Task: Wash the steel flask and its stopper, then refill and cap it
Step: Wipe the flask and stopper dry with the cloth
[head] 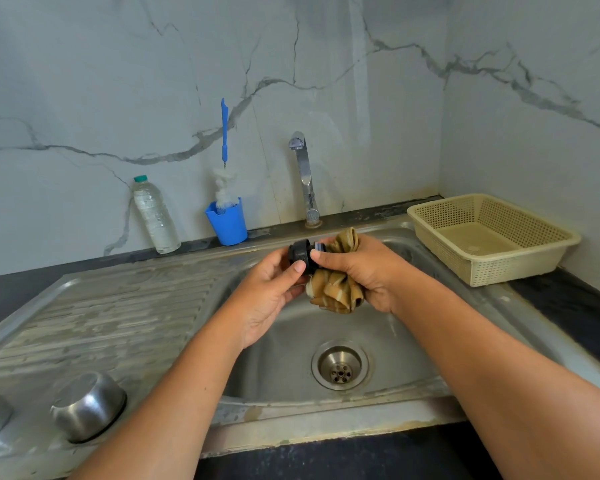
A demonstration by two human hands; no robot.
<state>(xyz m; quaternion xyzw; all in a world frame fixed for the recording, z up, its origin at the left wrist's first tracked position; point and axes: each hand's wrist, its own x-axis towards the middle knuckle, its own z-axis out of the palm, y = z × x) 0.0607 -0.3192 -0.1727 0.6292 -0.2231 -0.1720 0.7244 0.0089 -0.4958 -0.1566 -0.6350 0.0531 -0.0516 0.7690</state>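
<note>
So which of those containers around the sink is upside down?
The steel cup on the draining board, resting mouth down; the blue cup, plastic bottle and basket all stand upright.

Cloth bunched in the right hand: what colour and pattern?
The cloth is brown with pale cream stripes; head view.

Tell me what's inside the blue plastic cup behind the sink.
A white-bristled bottle brush with a long blue handle stands upright in the blue plastic cup. The cup's opaque wall hides its tip and anything else inside.
</note>
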